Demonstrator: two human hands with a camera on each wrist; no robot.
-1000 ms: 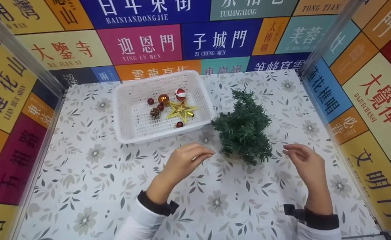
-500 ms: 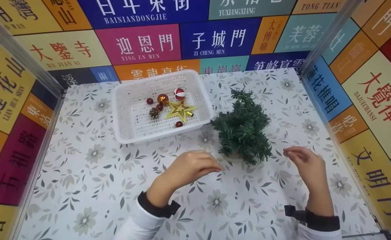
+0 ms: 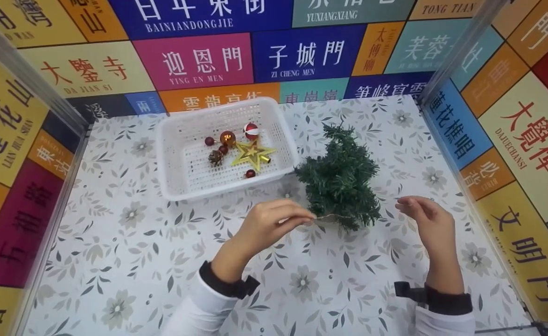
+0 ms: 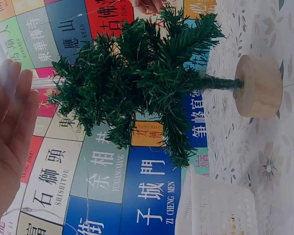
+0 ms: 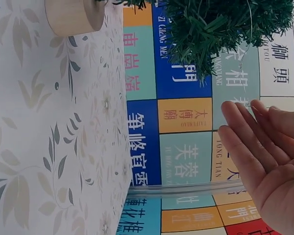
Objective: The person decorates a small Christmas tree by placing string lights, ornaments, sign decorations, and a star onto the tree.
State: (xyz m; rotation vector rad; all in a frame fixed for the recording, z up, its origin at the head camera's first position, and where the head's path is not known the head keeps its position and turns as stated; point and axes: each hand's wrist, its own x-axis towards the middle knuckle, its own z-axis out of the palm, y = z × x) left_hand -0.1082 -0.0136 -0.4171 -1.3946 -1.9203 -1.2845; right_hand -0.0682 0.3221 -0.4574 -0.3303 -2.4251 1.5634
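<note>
Left hand (image 3: pixel 274 226): thumb and fingertips together, clamped on a thin wire (image 3: pixel 332 216). The wire runs rightward from the pinch across the near side of the tree.

Right hand (image 3: pixel 430 228): at the far side of the tree from the left pinch, fingers extended, thumb close to the forefinger; whether wire lies between them cannot be told.

Artificial Christmas tree (image 3: pixel 341 179): one, green, upright, between the two hands, just beyond and right of the left pinch. Round wooden base (image 4: pixel 259 87) at its foot, standing on a floral-patterned tablecloth (image 3: pixel 302 282).

White plastic basket (image 3: pixel 229 187): one, perforated, beyond and left of the left pinch, near the tree. Contents: gold star (image 3: pixel 254 154); red-and-white ball (image 3: pixel 251 131); shiny amber ball (image 3: pixel 228 138); three small dark red balls (image 3: pixel 209 141); pinecone (image 3: pixel 215 157), left of the star.

White sleeves (image 3: pixel 204 308) and black wrist straps (image 3: pixel 446 301): behind both hands.

Printed panels (image 3: pixel 199 60), multicoloured, Chinese lettering: well beyond the hands and to either side.
</note>
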